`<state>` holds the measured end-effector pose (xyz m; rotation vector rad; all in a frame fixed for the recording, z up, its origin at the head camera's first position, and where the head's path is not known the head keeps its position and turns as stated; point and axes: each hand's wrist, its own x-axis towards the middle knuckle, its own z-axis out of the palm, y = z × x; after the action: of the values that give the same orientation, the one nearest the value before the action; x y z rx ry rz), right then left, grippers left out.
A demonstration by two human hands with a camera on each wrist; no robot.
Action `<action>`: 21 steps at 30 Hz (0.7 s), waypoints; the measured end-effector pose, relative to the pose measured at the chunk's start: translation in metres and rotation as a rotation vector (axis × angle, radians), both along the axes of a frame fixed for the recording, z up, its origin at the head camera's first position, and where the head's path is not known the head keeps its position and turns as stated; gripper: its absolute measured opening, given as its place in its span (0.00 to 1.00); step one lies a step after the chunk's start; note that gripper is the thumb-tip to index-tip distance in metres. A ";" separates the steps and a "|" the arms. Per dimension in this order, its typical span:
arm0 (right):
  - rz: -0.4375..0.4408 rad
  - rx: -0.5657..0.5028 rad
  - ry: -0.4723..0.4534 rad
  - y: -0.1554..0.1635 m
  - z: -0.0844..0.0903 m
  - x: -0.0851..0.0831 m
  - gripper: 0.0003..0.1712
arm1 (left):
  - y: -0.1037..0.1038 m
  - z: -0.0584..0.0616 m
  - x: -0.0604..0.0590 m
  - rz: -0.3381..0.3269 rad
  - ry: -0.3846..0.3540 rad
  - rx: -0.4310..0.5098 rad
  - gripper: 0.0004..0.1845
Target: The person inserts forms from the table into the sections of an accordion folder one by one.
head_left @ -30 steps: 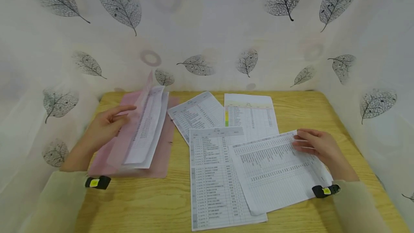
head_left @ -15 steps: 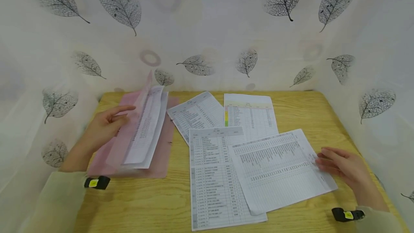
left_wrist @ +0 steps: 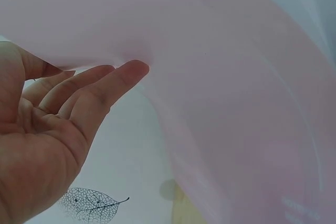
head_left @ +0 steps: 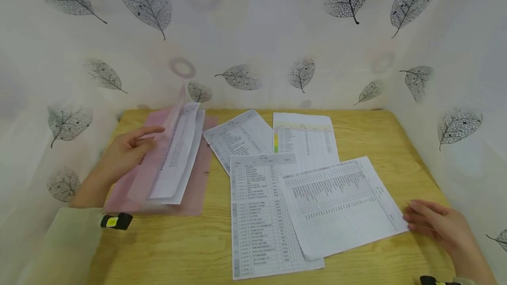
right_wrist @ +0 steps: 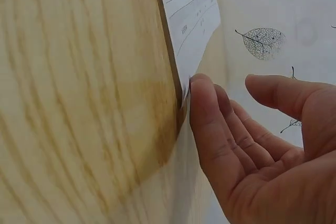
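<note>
Left hand [head_left: 126,155] is holding the pink folder [head_left: 158,162] open at the desk's [head_left: 356,131] left side, fingers straight and pressing the translucent cover [left_wrist: 236,103] up from underneath; a couple of sheets are lying inside. Left grip is loose, nothing pinched as far as the wrist view is showing.

Right hand [head_left: 439,228] is resting at the near right corner of the top sheet [head_left: 340,201], fingers [right_wrist: 207,114] relaxed and just touching the paper edge, thumb apart, gripping nothing. That sheet is lying tilted on the right half of the desk, overlapping a long sheet [head_left: 261,214]; two more sheets [head_left: 273,137] are sitting behind them.

Step in hand, judging from this: filing loose sheets into the open folder, with the right hand getting at the top sheet's corner. Next move is likely calling for lifting that corner off the wood, pinching it thumb-over-fingers, then carrying it left under the raised cover without dragging the long sheet beneath.
</note>
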<state>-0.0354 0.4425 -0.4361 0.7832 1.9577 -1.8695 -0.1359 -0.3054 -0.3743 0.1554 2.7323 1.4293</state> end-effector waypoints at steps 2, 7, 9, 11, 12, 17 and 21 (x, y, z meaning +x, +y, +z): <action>-0.012 0.020 -0.002 0.001 0.001 0.005 0.14 | 0.000 0.000 0.000 0.001 -0.002 0.003 0.22; -0.057 0.044 -0.008 0.007 0.003 0.013 0.14 | 0.001 -0.001 -0.001 0.008 -0.001 -0.010 0.21; -0.063 0.035 -0.018 0.009 0.003 0.015 0.14 | 0.001 -0.001 -0.001 0.008 -0.003 -0.011 0.21; -0.048 0.022 -0.029 0.011 0.001 0.017 0.15 | 0.001 -0.002 -0.001 0.006 0.002 -0.003 0.21; -0.041 0.013 -0.035 0.011 0.001 0.017 0.16 | 0.001 -0.002 -0.001 0.003 0.002 0.004 0.21; -0.002 -0.006 -0.054 0.009 -0.001 0.017 0.19 | 0.001 -0.004 -0.001 -0.009 0.005 0.037 0.21; 0.031 0.026 -0.072 0.007 -0.002 0.013 0.19 | 0.001 -0.004 -0.001 -0.008 0.005 0.044 0.21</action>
<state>-0.0224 0.4496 -0.4381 0.8119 1.9425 -1.7770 -0.1370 -0.3044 -0.3783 0.1728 2.7026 1.4892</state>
